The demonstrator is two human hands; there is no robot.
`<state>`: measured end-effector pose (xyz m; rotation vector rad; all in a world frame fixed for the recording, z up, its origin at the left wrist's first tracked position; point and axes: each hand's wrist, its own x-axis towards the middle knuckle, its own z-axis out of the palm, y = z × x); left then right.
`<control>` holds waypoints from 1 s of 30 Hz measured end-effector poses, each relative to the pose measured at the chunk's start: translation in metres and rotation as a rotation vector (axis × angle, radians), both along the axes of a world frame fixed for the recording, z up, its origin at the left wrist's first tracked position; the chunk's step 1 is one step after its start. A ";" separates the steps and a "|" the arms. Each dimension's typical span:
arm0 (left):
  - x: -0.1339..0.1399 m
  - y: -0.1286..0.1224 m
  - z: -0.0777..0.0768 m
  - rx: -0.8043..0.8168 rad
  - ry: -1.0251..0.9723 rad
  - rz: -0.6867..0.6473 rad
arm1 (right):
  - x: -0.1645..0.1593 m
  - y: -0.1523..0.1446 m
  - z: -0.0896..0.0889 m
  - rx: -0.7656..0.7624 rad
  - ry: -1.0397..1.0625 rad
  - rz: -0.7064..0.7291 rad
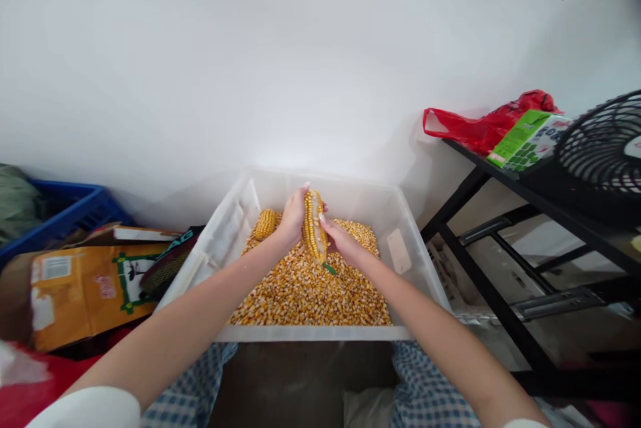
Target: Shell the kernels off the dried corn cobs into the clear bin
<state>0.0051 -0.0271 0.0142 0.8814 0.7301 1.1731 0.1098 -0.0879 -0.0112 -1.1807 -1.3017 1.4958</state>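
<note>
Between my two hands is a yellow ear of corn point(314, 224), held nearly upright over a translucent plastic bin. A pale strip without kernels runs down its side. My left hand point(294, 214) is closed around the left side of the ear. Against the right side, my right hand point(339, 238) grips it with the thumb on the bare strip. Loose corn kernels point(310, 298) cover the floor of the plastic bin point(408, 214). Another ear of corn point(265, 224) lies on the kernels at the left. Just below the held ear, a small green object point(329, 268) rests on the kernels.
On the right stands a black table frame point(493, 281) with a red plastic bag point(481, 131), a green and white box point(531, 141) and a black fan point(608, 144) on top. To the left are a blue crate point(107, 204) and an orange package point(90, 288). A white wall rises behind.
</note>
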 end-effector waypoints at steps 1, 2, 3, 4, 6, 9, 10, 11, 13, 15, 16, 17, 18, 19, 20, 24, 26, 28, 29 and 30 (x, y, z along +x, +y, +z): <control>0.000 0.000 0.000 0.005 0.003 0.004 | 0.000 0.000 0.001 -0.009 -0.004 -0.017; 0.000 0.000 0.001 0.009 0.008 0.007 | 0.000 0.001 0.002 -0.011 -0.011 -0.034; 0.000 0.000 0.001 0.010 0.013 0.008 | -0.001 0.001 0.003 -0.006 -0.019 -0.046; 0.000 0.000 0.001 0.010 0.016 0.007 | -0.001 0.000 0.004 0.004 -0.027 -0.050; 0.000 0.000 0.002 0.003 0.022 0.006 | -0.002 -0.001 0.005 0.031 -0.038 -0.034; 0.000 -0.001 0.004 0.015 0.045 0.033 | 0.000 -0.002 0.005 0.040 -0.023 0.001; -0.001 -0.002 0.004 0.029 0.058 0.045 | 0.000 -0.002 0.005 0.030 -0.006 0.009; -0.001 -0.003 0.005 0.050 0.075 0.054 | 0.001 -0.001 0.005 0.019 0.015 0.012; -0.001 -0.005 0.006 0.109 0.112 0.060 | 0.002 0.000 0.004 0.000 0.045 0.000; 0.000 -0.007 0.005 0.181 0.148 0.052 | 0.001 0.001 0.003 -0.012 0.045 -0.032; 0.000 -0.008 0.004 0.214 0.166 0.049 | 0.000 0.001 0.002 -0.020 0.041 -0.045; 0.000 -0.009 0.002 0.242 0.184 0.046 | -0.001 0.001 0.002 -0.029 0.039 -0.053; 0.000 -0.009 0.000 0.265 0.204 0.047 | -0.002 0.000 0.002 -0.034 0.037 -0.055; 0.001 -0.010 -0.001 0.282 0.223 0.051 | -0.004 -0.001 0.002 -0.034 0.032 -0.059; 0.001 -0.010 -0.003 0.295 0.242 0.059 | -0.006 -0.002 0.002 -0.033 0.024 -0.063; 0.001 -0.009 -0.005 0.293 0.275 0.080 | -0.009 -0.003 0.001 -0.048 0.038 -0.065; 0.002 -0.009 -0.004 0.254 0.254 0.077 | -0.007 -0.002 -0.001 -0.075 0.082 -0.050; 0.002 -0.009 -0.003 0.198 0.213 0.086 | -0.005 0.000 -0.002 -0.074 0.096 -0.048; 0.002 -0.007 -0.003 0.172 0.189 0.090 | -0.004 0.000 -0.002 -0.062 0.089 -0.049; 0.002 -0.006 -0.002 0.149 0.167 0.094 | -0.004 0.000 -0.002 -0.045 0.079 -0.047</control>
